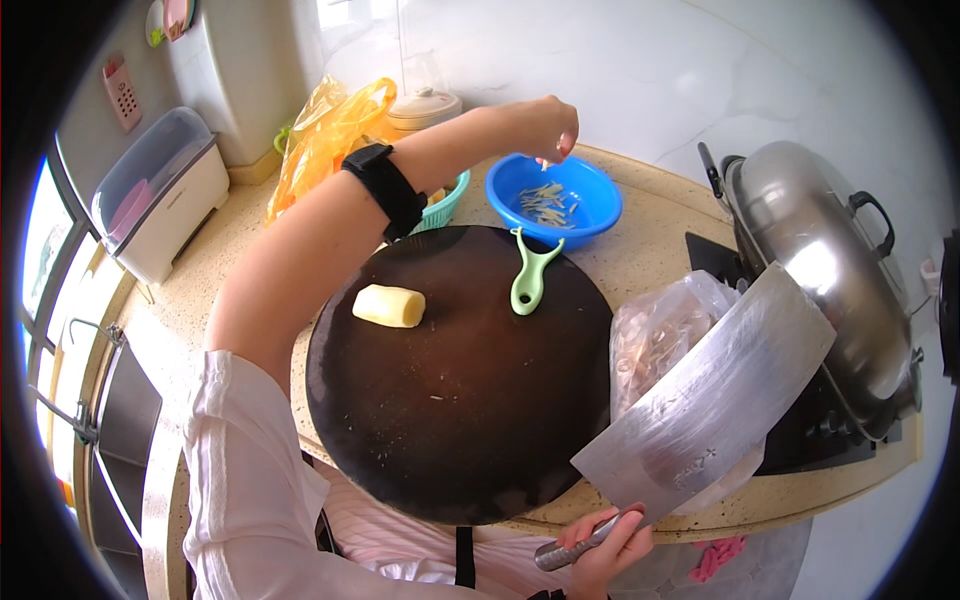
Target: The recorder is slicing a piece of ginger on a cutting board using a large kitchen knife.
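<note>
My left hand [550,130] reaches over the blue bowl [602,205], its fingers curled together. What they hold, if anything, is hidden. Pale thin shreds [548,205] lie in the bowl. Low on the right, my right hand [608,550] grips the handle of a broad cleaver [710,390], its blade raised and slanting up over a clear plastic bag. On the round dark cutting board [450,410] rests a peeled, pale yellow potato piece [388,306] with a cut end. A light green peeler [527,282] lies at the board's far edge, beside the bowl.
A large lidded steel pot [810,230] stands on the black stove [820,445] at right. The clear bag [655,335] lies beside the board. Behind my left arm are an orange plastic bag [335,140], a green basket [447,205] and a lidded pot [425,108]. A sink [125,440] is at left.
</note>
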A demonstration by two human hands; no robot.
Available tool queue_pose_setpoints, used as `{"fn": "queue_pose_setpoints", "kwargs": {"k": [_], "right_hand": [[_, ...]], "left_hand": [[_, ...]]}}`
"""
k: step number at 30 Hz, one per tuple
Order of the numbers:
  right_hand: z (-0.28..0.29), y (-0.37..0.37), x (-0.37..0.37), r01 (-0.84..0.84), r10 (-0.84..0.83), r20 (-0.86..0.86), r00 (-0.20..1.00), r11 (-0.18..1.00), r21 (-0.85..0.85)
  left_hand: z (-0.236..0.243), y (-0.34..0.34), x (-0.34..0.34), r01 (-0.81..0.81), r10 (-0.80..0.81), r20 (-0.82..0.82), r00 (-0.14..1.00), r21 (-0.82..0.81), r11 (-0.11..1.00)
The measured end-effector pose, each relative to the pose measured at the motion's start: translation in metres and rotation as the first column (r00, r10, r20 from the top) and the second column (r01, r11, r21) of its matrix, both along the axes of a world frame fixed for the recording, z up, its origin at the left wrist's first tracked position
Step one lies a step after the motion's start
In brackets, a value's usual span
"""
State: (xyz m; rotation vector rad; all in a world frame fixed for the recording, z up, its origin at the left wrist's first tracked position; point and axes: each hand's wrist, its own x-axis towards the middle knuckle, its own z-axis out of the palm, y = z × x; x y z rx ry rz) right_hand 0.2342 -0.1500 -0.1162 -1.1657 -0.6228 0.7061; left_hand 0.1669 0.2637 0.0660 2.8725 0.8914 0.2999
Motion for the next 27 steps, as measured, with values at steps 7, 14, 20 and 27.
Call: {"fn": "queue_pose_setpoints", "kwargs": {"k": [7, 14, 20, 27], "right_hand": [[-0.003, -0.003, 0.005, -0.089, 0.090, -0.009, 0.996, 0.995, 0.037], [0.004, -0.001, 0.002, -0.120, 0.121, -0.035, 0.992, 0.992, 0.033], [0.004, 0.004, 0.004, -0.135, 0.134, 0.038, 0.990, 0.991, 0.024], [0.008, 0.010, 0.009, -0.194, 0.195, 0.083, 0.977, 0.981, -0.027]], "left_hand": [[-0.035, 0.007, 0.021, -0.042, 0.061, -0.135, 0.989, 0.139, 0.989], [-0.018, -0.022, -0.021, -0.092, 0.091, 0.017, 0.996, 0.225, 0.970], [-0.007, -0.066, -0.118, -0.171, 0.171, -0.104, 0.980, 0.008, 0.985], [-0.053, -0.129, -0.198, -0.195, 0.100, -0.279, 0.955, -0.337, 0.921]]}}
